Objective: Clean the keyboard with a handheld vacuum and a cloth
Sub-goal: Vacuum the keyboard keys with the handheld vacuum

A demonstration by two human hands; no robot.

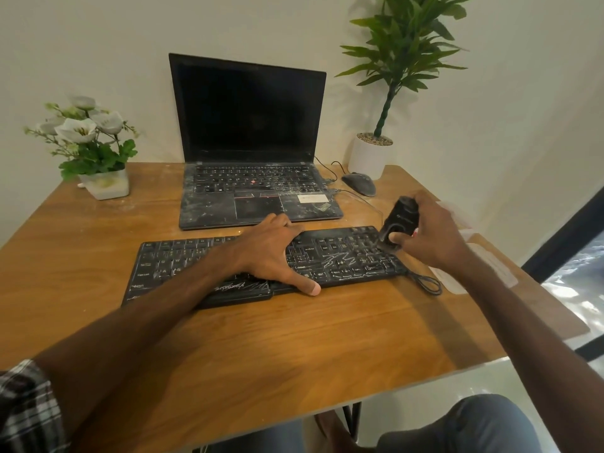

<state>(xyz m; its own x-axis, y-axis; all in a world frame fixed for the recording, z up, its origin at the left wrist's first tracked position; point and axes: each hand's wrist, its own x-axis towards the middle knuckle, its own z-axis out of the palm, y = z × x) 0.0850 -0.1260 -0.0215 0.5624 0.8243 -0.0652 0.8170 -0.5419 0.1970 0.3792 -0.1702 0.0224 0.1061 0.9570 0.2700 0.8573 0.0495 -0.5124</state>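
Black and streaked with whitish dust and scribble-like marks, the keyboard (343, 259) lies flat on the wooden table (261, 338), just in front of an open laptop (255, 191) whose screen is dark and whose palm rest is smeared with the same pale dust. Its keys look greyest across the middle and the right end, and its cable (428, 282) loops off the right front corner. The left hand (271, 250) rests across the middle of the keyboard with fingers spread and straight, not clenched, the thumb at the front edge. The right hand (434, 233) grasps a small black handheld vacuum (400, 220), fingers and thumb wrapped round its body; it is tilted, with its lower end touching the keys at the keyboard's right end. A pale flat piece (457, 279) lies on the table under the right forearm, just beside the keyboard; I cannot tell whether it is cloth or paper. At the back right a round white pot (366, 161) holds a layer of small pebbles (374, 138) and a tall green plant (405, 44) with a twisted stem. At the back left a square white pot (106, 188) holds white flowers (81, 129) and green leaves. A dark mouse (359, 184) sits between the laptop and the round pot.
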